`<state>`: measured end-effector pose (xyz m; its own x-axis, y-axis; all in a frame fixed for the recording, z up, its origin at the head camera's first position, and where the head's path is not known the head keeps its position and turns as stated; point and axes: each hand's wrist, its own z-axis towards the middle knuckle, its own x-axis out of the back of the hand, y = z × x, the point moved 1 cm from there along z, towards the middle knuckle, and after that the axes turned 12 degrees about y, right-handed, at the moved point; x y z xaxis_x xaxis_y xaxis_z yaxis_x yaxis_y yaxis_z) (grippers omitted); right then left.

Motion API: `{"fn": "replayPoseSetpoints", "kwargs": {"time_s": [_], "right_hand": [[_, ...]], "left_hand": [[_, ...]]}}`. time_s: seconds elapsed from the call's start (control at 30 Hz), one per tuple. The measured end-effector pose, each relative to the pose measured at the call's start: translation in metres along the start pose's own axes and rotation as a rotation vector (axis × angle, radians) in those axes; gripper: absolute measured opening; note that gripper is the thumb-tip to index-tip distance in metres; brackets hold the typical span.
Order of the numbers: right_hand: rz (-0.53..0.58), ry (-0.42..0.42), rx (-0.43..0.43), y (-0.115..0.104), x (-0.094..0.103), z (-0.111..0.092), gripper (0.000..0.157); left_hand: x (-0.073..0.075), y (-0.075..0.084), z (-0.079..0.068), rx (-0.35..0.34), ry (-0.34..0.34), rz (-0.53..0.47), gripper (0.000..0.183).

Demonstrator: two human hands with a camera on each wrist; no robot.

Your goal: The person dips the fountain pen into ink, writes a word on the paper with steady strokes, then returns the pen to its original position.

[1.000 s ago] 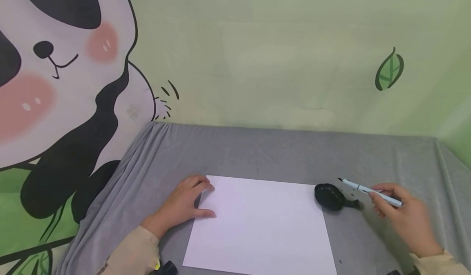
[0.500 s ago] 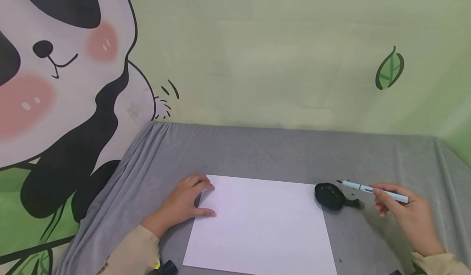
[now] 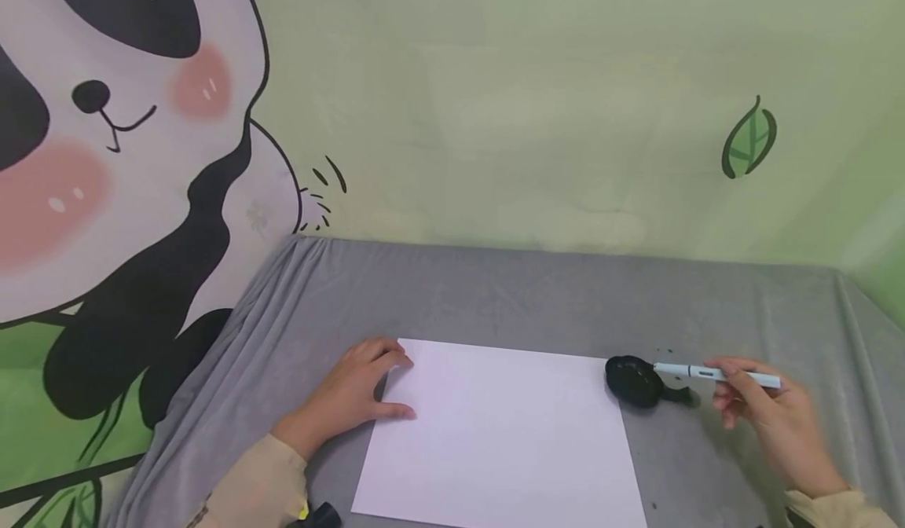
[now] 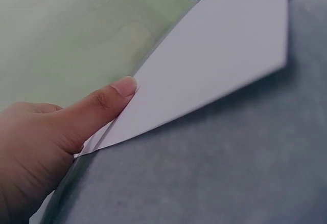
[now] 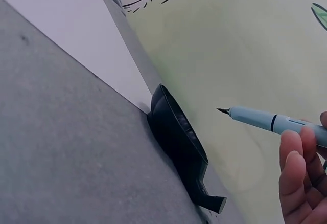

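Observation:
A sheet of white paper (image 3: pixel 495 434) lies on the grey cloth. My left hand (image 3: pixel 353 390) rests on its left edge, thumb and fingers spread along it; in the left wrist view the thumb (image 4: pixel 104 101) presses the sheet's edge. My right hand (image 3: pixel 767 414) pinches a light blue brush pen (image 3: pixel 742 375), held nearly level with its dark tip to the left. That tip overlaps the rim of a small black dish with a handle (image 3: pixel 635 383) in the head view. From the right wrist, the pen (image 5: pixel 255 116) shows raised above and apart from the dish (image 5: pixel 179 127).
Grey cloth (image 3: pixel 537 292) covers the table back to a green wall with a painted panda (image 3: pixel 141 221). The dish sits over the paper's far right corner. Small dark specks dot the cloth near it. A black object (image 3: pixel 324 515) lies by the left sleeve.
My right hand has levelled the pen and moved its tip lower, from behind the dish to its rim in the head view. The left hand and paper stay put.

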<state>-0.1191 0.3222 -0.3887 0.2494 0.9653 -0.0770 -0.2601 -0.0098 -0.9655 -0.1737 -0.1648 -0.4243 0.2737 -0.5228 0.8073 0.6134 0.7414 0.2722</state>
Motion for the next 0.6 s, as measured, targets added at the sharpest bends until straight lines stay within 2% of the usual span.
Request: {"fn": "replayPoseSetpoints", "kwargs": {"time_s": [0.33, 0.6], "right_hand": [[0.007, -0.137, -0.018, 0.0015, 0.0006, 0.0009, 0.030], [0.003, -0.069, -0.035, -0.0038, -0.0071, 0.0056, 0.019]], "left_hand": [[-0.0033, 0.0000, -0.0001, 0.004, 0.007, 0.004, 0.059], [-0.0013, -0.0010, -0.0007, 0.012, 0.008, 0.003, 0.058]]}}
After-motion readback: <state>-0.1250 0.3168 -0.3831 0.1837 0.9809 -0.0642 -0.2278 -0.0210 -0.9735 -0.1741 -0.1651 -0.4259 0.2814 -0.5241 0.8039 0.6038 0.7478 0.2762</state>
